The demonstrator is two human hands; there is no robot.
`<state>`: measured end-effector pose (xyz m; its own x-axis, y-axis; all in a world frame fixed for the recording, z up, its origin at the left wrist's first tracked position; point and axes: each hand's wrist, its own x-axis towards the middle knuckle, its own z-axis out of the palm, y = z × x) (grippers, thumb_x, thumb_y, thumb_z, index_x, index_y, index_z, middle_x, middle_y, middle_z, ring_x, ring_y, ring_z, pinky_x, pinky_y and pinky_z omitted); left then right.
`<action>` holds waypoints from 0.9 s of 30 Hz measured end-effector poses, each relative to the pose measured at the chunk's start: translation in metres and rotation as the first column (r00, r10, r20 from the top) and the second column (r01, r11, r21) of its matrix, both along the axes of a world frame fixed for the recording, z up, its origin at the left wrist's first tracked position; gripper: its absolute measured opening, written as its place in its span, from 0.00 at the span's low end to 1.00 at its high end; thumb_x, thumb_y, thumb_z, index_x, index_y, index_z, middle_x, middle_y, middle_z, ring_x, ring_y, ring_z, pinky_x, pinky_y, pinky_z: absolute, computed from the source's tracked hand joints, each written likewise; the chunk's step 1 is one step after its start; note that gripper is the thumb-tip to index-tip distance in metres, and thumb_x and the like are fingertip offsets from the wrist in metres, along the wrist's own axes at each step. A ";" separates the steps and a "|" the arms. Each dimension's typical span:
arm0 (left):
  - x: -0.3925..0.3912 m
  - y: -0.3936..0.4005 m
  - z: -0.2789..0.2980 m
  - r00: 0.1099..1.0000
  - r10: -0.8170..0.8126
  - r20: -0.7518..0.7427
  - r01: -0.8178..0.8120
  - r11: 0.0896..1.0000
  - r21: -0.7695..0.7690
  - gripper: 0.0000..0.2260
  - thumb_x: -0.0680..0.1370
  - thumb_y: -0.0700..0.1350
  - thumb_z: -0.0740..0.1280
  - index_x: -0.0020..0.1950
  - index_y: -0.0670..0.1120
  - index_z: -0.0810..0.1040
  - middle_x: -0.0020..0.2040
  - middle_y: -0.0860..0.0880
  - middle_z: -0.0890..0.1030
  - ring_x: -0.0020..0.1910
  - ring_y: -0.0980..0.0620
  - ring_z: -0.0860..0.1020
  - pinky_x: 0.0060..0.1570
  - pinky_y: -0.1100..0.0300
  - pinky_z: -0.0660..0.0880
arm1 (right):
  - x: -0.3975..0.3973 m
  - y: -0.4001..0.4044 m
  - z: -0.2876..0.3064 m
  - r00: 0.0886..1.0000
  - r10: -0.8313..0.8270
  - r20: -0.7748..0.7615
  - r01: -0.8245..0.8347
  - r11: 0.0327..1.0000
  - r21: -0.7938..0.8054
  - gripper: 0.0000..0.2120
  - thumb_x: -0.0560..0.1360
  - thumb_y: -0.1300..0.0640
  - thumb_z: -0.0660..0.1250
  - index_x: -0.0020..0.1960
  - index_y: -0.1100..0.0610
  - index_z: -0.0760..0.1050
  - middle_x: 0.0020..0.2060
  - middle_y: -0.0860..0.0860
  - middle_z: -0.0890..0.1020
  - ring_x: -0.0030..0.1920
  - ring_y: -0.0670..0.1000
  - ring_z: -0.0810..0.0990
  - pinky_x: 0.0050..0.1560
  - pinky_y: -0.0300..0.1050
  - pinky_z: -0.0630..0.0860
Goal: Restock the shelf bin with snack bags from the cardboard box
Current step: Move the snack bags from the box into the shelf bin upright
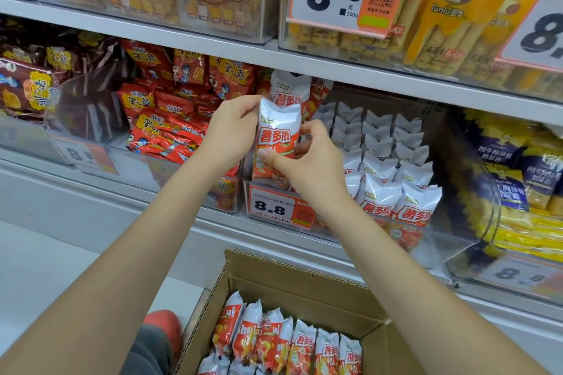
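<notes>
Both hands hold a white and orange snack bag (277,134) upright at the left end of a clear shelf bin (438,250). My left hand (233,131) grips its left side near the top. My right hand (307,158) pinches its lower right part, thumb on the front. A second bag of the same kind (289,85) stands just behind it. Rows of upright matching bags (387,161) fill the right part of the bin. Below, an open cardboard box (304,280) holds several more of these bags (286,341).
An orange 8.8 price tag (278,207) hangs on the bin's front. A bin of red snack bags (164,119) stands to the left, and blue and yellow packs (518,179) to the right. The shelf above (213,39) overhangs closely. A red shoe (166,326) sits beside the box.
</notes>
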<state>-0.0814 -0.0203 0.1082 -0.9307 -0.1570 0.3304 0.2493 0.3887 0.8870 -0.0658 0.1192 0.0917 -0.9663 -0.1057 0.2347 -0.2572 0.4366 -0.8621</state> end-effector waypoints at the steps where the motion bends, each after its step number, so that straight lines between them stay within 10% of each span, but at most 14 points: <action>1: -0.001 0.000 0.000 1.000 0.011 0.017 -0.012 0.999 0.036 0.13 0.81 0.40 0.57 0.53 0.49 0.81 0.49 0.52 0.82 0.49 0.54 0.80 0.51 0.58 0.76 | 0.001 -0.001 0.000 1.000 -0.002 0.002 0.002 1.000 0.019 0.25 0.66 0.45 0.77 0.53 0.52 0.68 0.36 0.41 0.76 0.36 0.38 0.75 0.32 0.30 0.68; 6: 0.006 0.005 0.008 0.982 -0.071 0.177 0.006 0.939 0.345 0.11 0.78 0.57 0.61 0.51 0.52 0.77 0.51 0.52 0.80 0.56 0.54 0.78 0.62 0.53 0.73 | 0.003 -0.003 -0.007 0.998 -0.025 0.056 0.025 1.000 0.000 0.29 0.66 0.43 0.75 0.57 0.52 0.63 0.45 0.46 0.79 0.45 0.46 0.79 0.35 0.35 0.70; 9: 0.017 0.010 0.003 0.979 -0.083 0.185 0.057 0.988 0.140 0.32 0.68 0.62 0.70 0.69 0.50 0.69 0.60 0.57 0.74 0.60 0.58 0.72 0.59 0.62 0.68 | 0.004 -0.005 -0.007 0.999 -0.012 0.051 0.012 1.000 0.002 0.31 0.66 0.43 0.76 0.56 0.52 0.60 0.47 0.49 0.76 0.46 0.48 0.77 0.34 0.38 0.67; 18: 0.022 0.016 -0.008 0.993 -0.029 0.112 0.041 0.994 -0.103 0.44 0.71 0.51 0.74 0.78 0.45 0.51 0.71 0.53 0.68 0.68 0.54 0.68 0.60 0.65 0.69 | -0.005 0.022 0.011 0.941 0.191 0.279 -0.172 0.981 -0.091 0.37 0.71 0.57 0.72 0.72 0.53 0.55 0.60 0.50 0.72 0.57 0.50 0.77 0.52 0.42 0.77; 22: 0.026 0.019 -0.005 0.994 -0.047 0.101 0.056 0.995 -0.088 0.40 0.74 0.48 0.72 0.78 0.48 0.52 0.60 0.61 0.67 0.60 0.61 0.69 0.50 0.75 0.66 | -0.027 0.028 0.017 0.959 0.139 0.246 -0.097 0.979 -0.177 0.32 0.73 0.57 0.62 0.76 0.49 0.59 0.66 0.45 0.72 0.64 0.47 0.74 0.67 0.53 0.71; 27: 0.027 0.024 -0.003 0.998 -0.029 0.059 0.034 0.996 -0.079 0.24 0.73 0.43 0.72 0.61 0.60 0.64 0.46 0.66 0.72 0.42 0.74 0.74 0.42 0.73 0.72 | -0.038 0.007 0.019 0.947 0.220 0.235 -0.185 0.969 -0.160 0.24 0.78 0.63 0.53 0.72 0.46 0.65 0.63 0.49 0.77 0.62 0.54 0.77 0.64 0.55 0.74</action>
